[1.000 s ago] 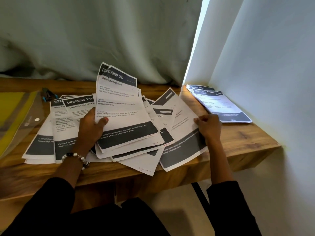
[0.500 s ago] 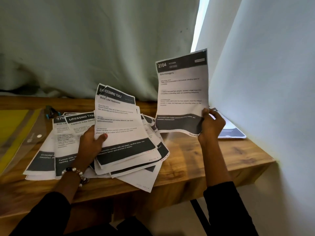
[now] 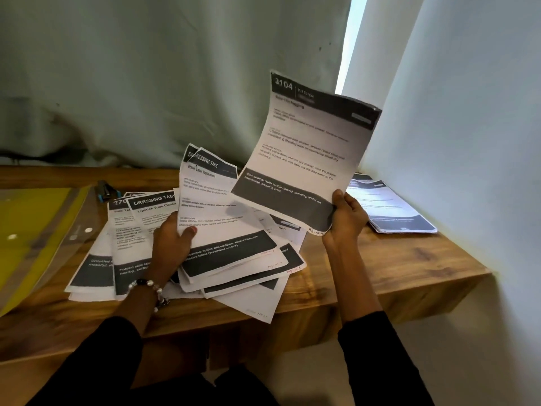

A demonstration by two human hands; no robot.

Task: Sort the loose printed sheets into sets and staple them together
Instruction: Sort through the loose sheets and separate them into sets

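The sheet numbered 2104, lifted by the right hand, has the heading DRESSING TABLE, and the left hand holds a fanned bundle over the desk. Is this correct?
Not quite. In the head view, the sheet numbered 2104 in the right hand is headed KITCHEN. DRESSING TABLE is printed on the fanned bundle that the left hand holds over the desk.

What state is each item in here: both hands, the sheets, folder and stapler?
left hand: grips a fanned bundle of sheets
right hand: holds the 2104 Kitchen sheet raised
loose sheets: spread, overlapping on the desk
sorted pile: flat by the wall
yellow folder: flat
stapler: untouched
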